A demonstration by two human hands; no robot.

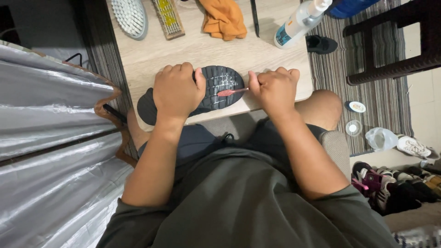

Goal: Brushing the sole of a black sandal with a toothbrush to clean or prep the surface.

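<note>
While the left hand [177, 92] clamps curled fingers over a dark shoe [216, 89] lying sole-up at the wooden table's [202, 50] near edge, the right hand [274, 89] pinches a small pink brush [231, 92] against its tread, with an orange cloth [223, 18] and spray bottle [301, 20] beyond.

Bare table [193, 50] lies open in a wide band beyond the shoe [216, 89] — a hand could pass there between the knuckles and the far clutter. Across the far edge stand a white brush [130, 17], a wooden brush [168, 17], an orange cloth [224, 19], a dark thin tool [255, 18] and a tipped spray bottle [299, 23]. Silver sheeting [50, 138] crowds the left; the right table edge is narrow — floor clutter lies below.
</note>
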